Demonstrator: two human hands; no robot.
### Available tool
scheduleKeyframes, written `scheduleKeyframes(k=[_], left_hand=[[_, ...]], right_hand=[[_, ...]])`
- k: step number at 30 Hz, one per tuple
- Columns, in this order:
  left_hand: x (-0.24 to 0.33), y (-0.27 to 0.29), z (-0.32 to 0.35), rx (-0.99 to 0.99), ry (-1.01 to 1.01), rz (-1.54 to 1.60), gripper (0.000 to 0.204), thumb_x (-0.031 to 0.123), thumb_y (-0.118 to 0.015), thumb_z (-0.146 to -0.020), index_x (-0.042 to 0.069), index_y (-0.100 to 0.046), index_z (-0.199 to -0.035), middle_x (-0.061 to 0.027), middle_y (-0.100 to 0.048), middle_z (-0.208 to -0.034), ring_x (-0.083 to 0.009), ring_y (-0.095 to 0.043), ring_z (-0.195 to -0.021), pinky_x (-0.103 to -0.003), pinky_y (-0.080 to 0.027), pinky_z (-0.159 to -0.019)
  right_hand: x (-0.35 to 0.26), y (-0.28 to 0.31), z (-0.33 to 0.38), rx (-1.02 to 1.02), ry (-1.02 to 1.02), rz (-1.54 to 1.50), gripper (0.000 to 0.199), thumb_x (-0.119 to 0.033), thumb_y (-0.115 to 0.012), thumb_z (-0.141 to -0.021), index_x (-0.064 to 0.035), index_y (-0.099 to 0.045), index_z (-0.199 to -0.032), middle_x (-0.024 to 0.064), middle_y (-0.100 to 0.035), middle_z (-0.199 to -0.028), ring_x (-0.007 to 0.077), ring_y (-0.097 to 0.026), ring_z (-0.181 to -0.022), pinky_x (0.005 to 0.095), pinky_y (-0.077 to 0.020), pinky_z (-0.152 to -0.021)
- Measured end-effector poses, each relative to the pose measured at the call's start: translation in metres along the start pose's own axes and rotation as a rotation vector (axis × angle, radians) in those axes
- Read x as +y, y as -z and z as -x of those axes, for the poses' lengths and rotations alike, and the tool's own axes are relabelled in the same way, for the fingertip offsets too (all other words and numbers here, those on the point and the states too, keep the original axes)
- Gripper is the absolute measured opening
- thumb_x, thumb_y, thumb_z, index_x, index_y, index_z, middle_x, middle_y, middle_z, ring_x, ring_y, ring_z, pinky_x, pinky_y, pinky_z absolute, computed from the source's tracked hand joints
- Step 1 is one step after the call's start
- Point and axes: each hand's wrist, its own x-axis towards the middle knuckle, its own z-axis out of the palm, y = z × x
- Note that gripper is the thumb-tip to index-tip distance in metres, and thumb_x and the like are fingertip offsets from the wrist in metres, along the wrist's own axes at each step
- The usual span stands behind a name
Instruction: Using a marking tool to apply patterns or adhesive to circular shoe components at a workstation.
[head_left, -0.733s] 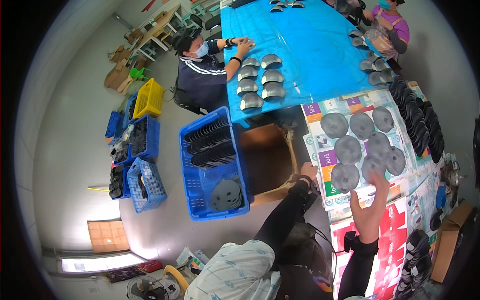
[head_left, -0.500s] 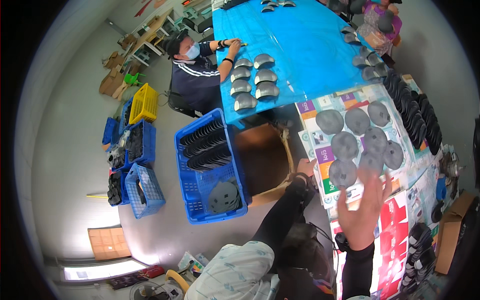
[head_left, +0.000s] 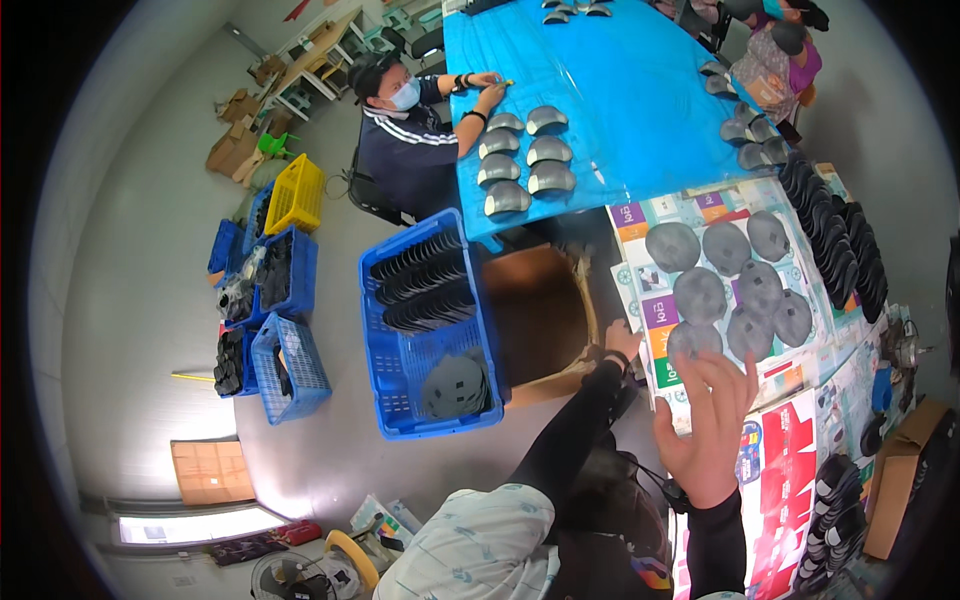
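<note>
Several round dark grey pads (head_left: 699, 296) lie spread over a table covered with printed cardboard (head_left: 630, 228), in front of me to the right. My right hand (head_left: 706, 425) is over the near edge of this group, fingers apart and holding nothing. Its fingertips overlap the nearest pad (head_left: 692, 340); whether they touch it I cannot tell. At the left edge of the cardboard rests my left hand (head_left: 624, 340), with its fingers partly showing and slightly apart. No object shows in it.
Left of the table stand an open cardboard box (head_left: 588, 290) and a blue crate (head_left: 375, 395) holding black curved pieces and grey pads. Beyond, a person (head_left: 410, 150) works at a blue-covered table (head_left: 640, 120) bearing curved grey pieces. Stacked black pieces (head_left: 825, 230) line the right side.
My right hand has drawn slightly back and left, uncovering a pad at the near side of the group. My left hand stays at the table edge. The whole view has shifted a little.
</note>
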Motion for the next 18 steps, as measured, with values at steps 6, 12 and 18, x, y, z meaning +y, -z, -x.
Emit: scheduleKeyframes(k=[6, 12, 18], left_hand=[[0.000, 0.028, 0.049, -0.124, 0.156, 0.108, 0.047, 0.026, -0.071, -0.079, -0.002, -0.067, -0.117, -0.0240, -0.072, -0.111, -0.0411, -0.067, -0.108, -0.045, -0.054, -0.094], [-0.042, 0.059, 0.092, -0.460, 0.169, -0.175, 0.033, 0.022, -0.070, -0.082, 0.003, -0.067, -0.108, -0.0178, -0.069, -0.102, -0.0315, -0.065, -0.099, -0.039, -0.051, -0.085], [-0.037, 0.083, 0.090, -0.583, 0.478, 0.247, 0.012, 0.014, -0.068, -0.085, 0.007, -0.064, -0.094, -0.0088, -0.066, -0.082, -0.0212, -0.066, -0.075, -0.034, -0.051, -0.062]], right_hand=[[0.060, 0.007, 0.085, -0.132, -0.056, -0.007, 0.041, -0.009, -0.074, -0.078, -0.0045, -0.065, -0.118, 0.0131, -0.060, -0.112, 0.0335, -0.057, -0.115, 0.0552, -0.0352, -0.113], [0.084, 0.042, 0.192, -0.124, -0.295, -0.076, 0.039, -0.004, -0.072, -0.081, -0.0030, -0.063, -0.120, 0.0178, -0.062, -0.116, 0.0395, -0.057, -0.112, 0.0467, -0.0469, -0.099], [0.092, 0.077, 0.284, 0.039, -0.537, -0.022, 0.030, -0.003, -0.072, -0.083, -0.0023, -0.066, -0.112, 0.0180, -0.066, -0.114, 0.0377, -0.059, -0.112, 0.0439, -0.0488, -0.098]])
